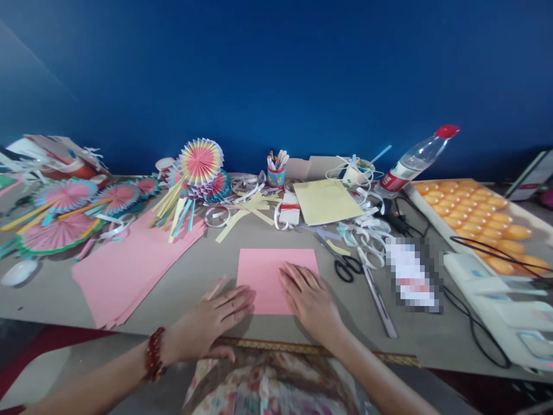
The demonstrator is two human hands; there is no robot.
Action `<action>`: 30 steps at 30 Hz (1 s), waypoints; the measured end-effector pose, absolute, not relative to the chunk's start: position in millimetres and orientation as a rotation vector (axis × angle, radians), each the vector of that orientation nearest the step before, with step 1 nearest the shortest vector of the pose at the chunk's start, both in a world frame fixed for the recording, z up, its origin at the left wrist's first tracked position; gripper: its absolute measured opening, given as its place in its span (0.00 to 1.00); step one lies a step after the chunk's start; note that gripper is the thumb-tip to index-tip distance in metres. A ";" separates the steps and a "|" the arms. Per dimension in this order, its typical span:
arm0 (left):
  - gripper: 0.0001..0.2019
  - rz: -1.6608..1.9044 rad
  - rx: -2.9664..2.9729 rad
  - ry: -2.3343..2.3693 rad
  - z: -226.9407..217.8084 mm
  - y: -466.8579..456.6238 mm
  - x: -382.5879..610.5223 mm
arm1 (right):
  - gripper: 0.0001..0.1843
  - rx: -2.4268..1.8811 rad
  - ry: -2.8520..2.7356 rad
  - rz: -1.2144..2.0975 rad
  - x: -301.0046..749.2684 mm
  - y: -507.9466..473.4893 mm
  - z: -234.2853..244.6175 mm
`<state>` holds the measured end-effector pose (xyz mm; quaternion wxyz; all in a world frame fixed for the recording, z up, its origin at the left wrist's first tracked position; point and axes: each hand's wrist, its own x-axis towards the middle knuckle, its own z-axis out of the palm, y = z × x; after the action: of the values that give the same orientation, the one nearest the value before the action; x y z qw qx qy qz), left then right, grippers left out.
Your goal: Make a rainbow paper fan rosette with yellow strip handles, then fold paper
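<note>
A pink paper sheet (270,274) lies flat on the grey table (207,271) right in front of me. My left hand (211,323) rests flat with its fingers stretched onto the sheet's lower left corner; a red bead bracelet is on that wrist. My right hand (311,300) lies flat, fingers spread, on the sheet's lower right part. Neither hand holds anything. Black-handled scissors (345,268) and a metal ruler (380,300) lie just right of the sheet.
A stack of pink sheets (129,268) lies to the left, folded paper fans (64,213) and a fan bouquet (199,173) behind it. A yellow sheet (326,202), paper strips, pen cup (275,173), plastic bottle (415,158) and orange-patterned box (479,219) stand behind and right.
</note>
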<state>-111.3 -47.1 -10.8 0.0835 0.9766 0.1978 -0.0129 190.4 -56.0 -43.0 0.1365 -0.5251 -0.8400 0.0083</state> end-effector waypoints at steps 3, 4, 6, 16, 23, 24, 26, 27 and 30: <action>0.43 -0.066 2.939 0.587 -16.6 -47.2 -107.7 | 0.25 -1.488 -2.474 0.032 186.7 -64.4 -36.4; 0.43 -0.071 2.950 0.587 -17.7 -47.7 -108.3 | 0.27 -1.446 -2.511 0.037 184.0 -69.9 -34.1; 0.43 -0.071 2.963 0.585 -19.0 -48.4 -110.4 | 0.30 -1.271 -2.622 0.082 178.0 -83.6 -30.7; 0.39 0.039 2.935 0.584 -24.5 -45.3 -112.6 | 0.29 -1.483 -2.556 -0.169 239.5 -143.7 -37.7; 0.41 0.053 2.945 0.582 -24.9 -45.4 -113.6 | 0.20 -1.676 -2.293 -0.233 272.1 -154.8 -30.4; 0.41 0.065 2.940 0.588 -24.8 -45.6 -113.6 | 0.21 -1.676 -2.274 -0.216 269.0 -151.2 -29.7; 0.41 0.074 2.937 0.592 -24.0 -45.9 -113.2 | 0.24 -1.618 -2.332 -0.183 261.1 -143.1 -30.1; 0.41 0.075 2.940 0.593 -23.6 -46.1 -112.8 | 0.26 -1.564 -2.395 -0.175 257.7 -139.5 -31.4; 0.40 0.072 2.977 0.600 -22.6 -47.2 -112.0 | 0.30 -1.430 -2.543 -0.232 255.6 -134.5 -37.6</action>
<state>-112.0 -47.2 -22.6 0.0519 0.9787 0.1972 0.0235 255.6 -134.5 -37.6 0.1072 -0.4857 -0.8640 -0.0787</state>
